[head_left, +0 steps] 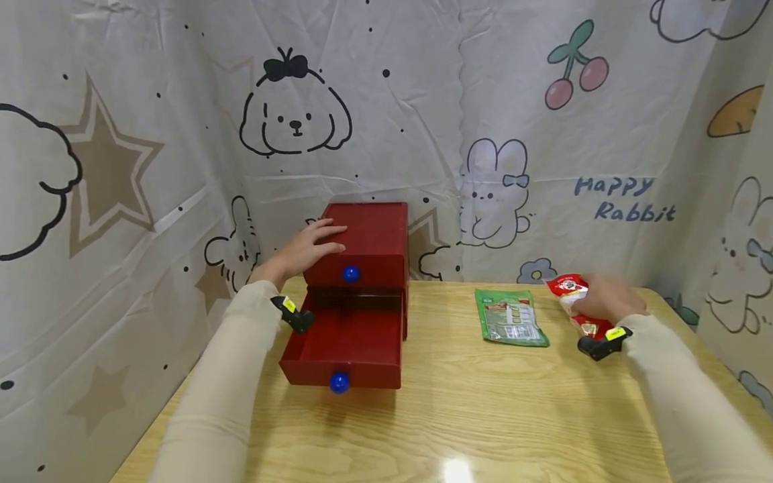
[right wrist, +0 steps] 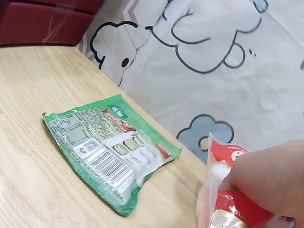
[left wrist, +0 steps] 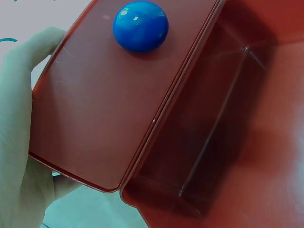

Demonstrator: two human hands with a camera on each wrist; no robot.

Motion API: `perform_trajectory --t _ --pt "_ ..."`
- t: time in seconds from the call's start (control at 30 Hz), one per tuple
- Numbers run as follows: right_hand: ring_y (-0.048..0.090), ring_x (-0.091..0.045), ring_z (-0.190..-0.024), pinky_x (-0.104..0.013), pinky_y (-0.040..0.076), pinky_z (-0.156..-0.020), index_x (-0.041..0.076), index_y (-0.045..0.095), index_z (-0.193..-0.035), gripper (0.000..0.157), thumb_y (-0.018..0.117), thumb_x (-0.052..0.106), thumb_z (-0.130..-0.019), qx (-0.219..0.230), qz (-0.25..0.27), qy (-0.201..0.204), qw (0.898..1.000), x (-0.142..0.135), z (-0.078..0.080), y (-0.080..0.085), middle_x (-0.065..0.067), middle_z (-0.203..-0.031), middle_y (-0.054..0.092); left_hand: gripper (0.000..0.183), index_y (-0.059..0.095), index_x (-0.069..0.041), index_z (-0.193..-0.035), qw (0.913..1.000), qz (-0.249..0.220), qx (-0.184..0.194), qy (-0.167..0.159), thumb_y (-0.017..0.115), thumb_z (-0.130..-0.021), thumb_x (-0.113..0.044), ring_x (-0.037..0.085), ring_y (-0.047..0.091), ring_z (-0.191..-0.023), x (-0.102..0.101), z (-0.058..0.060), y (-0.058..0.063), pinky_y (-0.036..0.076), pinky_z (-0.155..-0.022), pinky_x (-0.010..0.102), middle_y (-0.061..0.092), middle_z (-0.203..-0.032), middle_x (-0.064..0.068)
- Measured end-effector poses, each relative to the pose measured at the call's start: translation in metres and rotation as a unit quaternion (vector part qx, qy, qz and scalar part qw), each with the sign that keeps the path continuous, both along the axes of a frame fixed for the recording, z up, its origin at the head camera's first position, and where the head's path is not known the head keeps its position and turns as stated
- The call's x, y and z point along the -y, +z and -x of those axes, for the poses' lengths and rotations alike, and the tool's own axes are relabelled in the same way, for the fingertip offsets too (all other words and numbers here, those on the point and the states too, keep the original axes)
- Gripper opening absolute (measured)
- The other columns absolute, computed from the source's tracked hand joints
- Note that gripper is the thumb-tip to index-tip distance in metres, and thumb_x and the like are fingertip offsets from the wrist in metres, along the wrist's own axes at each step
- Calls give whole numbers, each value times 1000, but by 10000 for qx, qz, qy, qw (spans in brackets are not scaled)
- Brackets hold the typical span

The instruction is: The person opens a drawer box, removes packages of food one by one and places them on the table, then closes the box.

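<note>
A red two-drawer cabinet (head_left: 371,228) stands at the left back of the table. My left hand (head_left: 304,249) rests on its top near the left edge, fingers extended and spread. Below the upper drawer, whose blue knob (head_left: 351,274) faces me, the lower drawer (head_left: 311,372) is pulled out and shows a bare red inside. Over at the right, my right hand (head_left: 606,300) grips a red and white plastic bag (right wrist: 240,209), partly hidden by the fingers. Left of that bag lies a green food packet (head_left: 513,318), with a barcode (right wrist: 112,166) facing up.
The light wooden table (head_left: 459,409) carries everything. Close behind it hangs a pale cloth (head_left: 417,134) with cartoon animals, continuing along both sides. The pulled-out drawer's blue knob (head_left: 339,383) juts toward the front.
</note>
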State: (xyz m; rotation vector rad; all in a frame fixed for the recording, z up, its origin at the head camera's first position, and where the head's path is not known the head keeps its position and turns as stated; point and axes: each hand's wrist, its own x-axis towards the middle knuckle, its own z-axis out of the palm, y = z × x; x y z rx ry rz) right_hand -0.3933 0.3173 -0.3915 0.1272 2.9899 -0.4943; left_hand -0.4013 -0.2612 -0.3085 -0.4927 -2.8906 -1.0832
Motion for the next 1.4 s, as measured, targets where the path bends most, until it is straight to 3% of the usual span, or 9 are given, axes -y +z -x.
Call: perform_trajectory --t 0.27,0.53,0.7,0.9,1.13,1.4 --pt "50 -55 -97 -62 48 -81 -7 37 -148 84 76 31 -84 -3 71 -515 9986 1 0 -33 -43 -126 47 61 46 -17 -158 9999 -90 63 60 58 -103 -41 37 13 -155 1 -3 -6 16 -118 65 18 -171 7" --pt "54 -51 -92 -54 49 -73 -9 37 -137 73 71 34 -87 -100 23 -738 9972 0 2 -41 -41 -115 51 60 47 -15 -157 9999 -96 -17 60 58 -103 -40 37 13 -155 4 -3 -5 16 -118 66 18 -171 8" --pt "54 -53 -91 -57 50 -74 -8 37 -140 78 70 40 -88 -140 -97 -673 9976 1 4 -47 -42 -115 50 60 47 -15 -158 10000 -67 -38 53 57 -104 -39 37 13 -154 5 -3 -5 16 -118 66 18 -170 8" --pt "48 -59 -92 -64 50 -75 -6 30 -146 95 69 56 -86 -165 -403 -514 9977 -1 5 -58 -48 -111 40 61 47 -17 -158 10000 -47 0 6 57 -103 -42 36 13 -154 -1 -3 -4 17 -118 65 18 -171 6" --pt "42 -70 -100 -73 47 -79 -4 19 -158 116 51 82 -86 -530 -855 -242 9946 1 5 -75 -57 -115 32 59 48 -15 -157 9999 -51 -108 -47 58 -103 -39 36 14 -154 -1 -2 1 18 -118 65 19 -170 7" --pt "42 -70 -97 -72 46 -77 -2 17 -160 120 47 87 -84 -625 -952 -115 9934 1 8 -80 -58 -112 32 60 48 -14 -156 9999 -71 -91 -31 58 -103 -39 37 14 -154 -2 -2 1 18 -118 65 19 -170 8"
